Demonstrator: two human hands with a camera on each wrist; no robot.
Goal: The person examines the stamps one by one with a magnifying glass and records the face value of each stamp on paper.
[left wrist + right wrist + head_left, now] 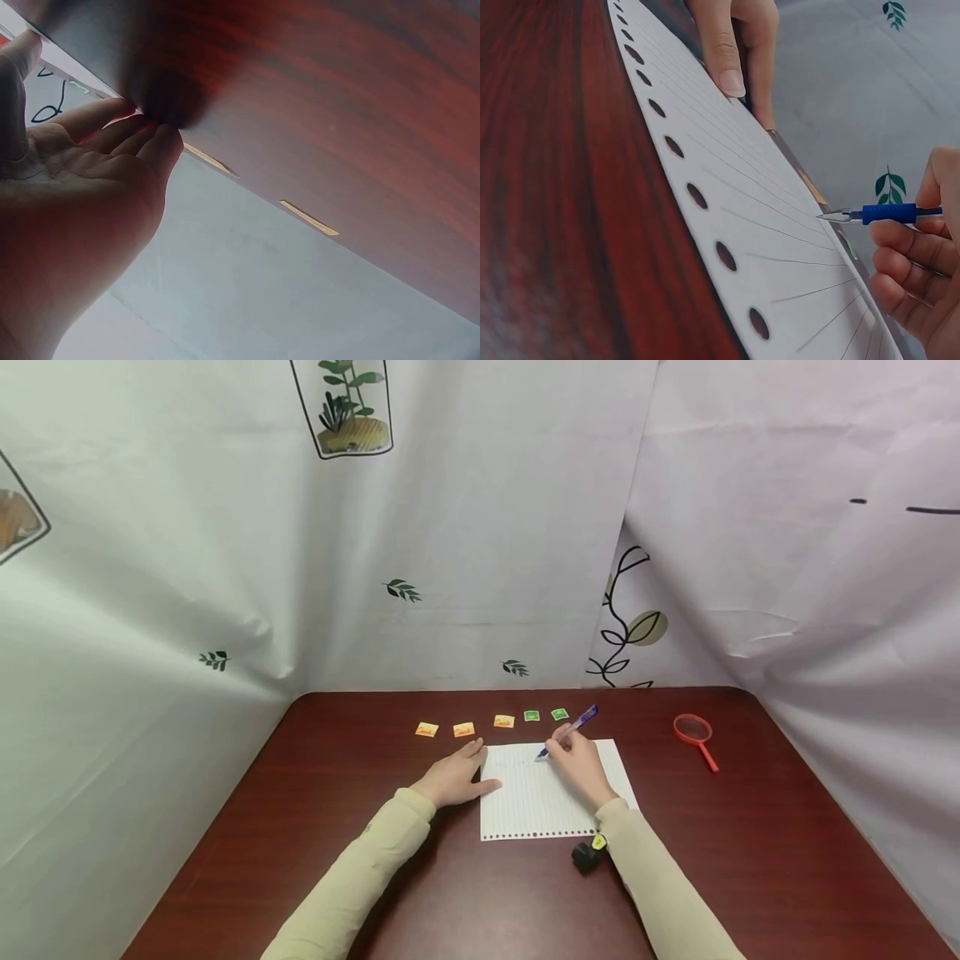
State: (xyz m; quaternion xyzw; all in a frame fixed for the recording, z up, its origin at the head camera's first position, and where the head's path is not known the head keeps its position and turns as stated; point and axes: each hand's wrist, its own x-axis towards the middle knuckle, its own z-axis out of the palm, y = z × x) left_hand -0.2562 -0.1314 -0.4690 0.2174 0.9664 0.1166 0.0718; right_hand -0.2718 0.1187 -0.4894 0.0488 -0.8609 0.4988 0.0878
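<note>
A lined sheet of paper (536, 802) with a row of punched holes along its near edge lies on the dark red table. My right hand (581, 768) pinches a blue pen (583, 717), its tip at the upper part of the sheet. In the right wrist view the pen's blue grip (889, 214) shows, and the metal tip meets the paper. Faint marks run along the top lines. At the sheet's left edge my left hand (455, 777) rests with fingers extended, the thumb on the paper. The left wrist view shows its palm (90, 180) side-on against the table.
Orange-and-white small cards (464, 729) and two green ones (532, 716) line up beyond the sheet. A red magnifying glass (693, 729) lies at the right. Near my right sleeve sits a small black object (585, 857) with a yellow tag. White printed cloth surrounds the table.
</note>
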